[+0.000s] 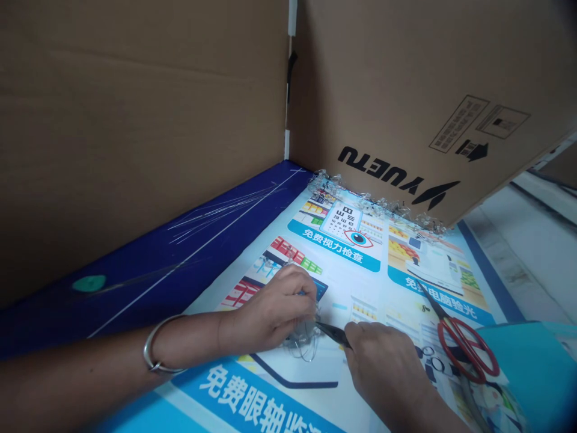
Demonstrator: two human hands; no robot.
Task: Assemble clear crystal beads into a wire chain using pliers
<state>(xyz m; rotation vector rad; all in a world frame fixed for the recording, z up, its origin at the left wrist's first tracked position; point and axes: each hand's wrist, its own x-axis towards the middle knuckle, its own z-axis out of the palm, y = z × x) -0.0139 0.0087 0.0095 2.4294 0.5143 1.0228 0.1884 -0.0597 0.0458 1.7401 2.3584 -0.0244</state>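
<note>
My left hand [288,304] is closed in a pinch on a tangle of thin clear wire [304,346], whose loops hang below the fingers. In my right hand [383,361] is a pair of pliers; the dark, pointed jaws [332,332] stick out to the left and reach the wire beside my left fingertips. My grip covers most of the handles. Whether the jaw tips are pinched on the wire is too small to tell. Both hands are low over a printed poster sheet [360,376].
Red-handled scissors [466,349] lie right of my right hand, near a turquoise sheet [527,355]. Coiled clear wire pieces [378,204] line the foot of the right cardboard wall [406,78]. Loose straight strands [216,213] and a green lump [89,283] are on the blue strip at left.
</note>
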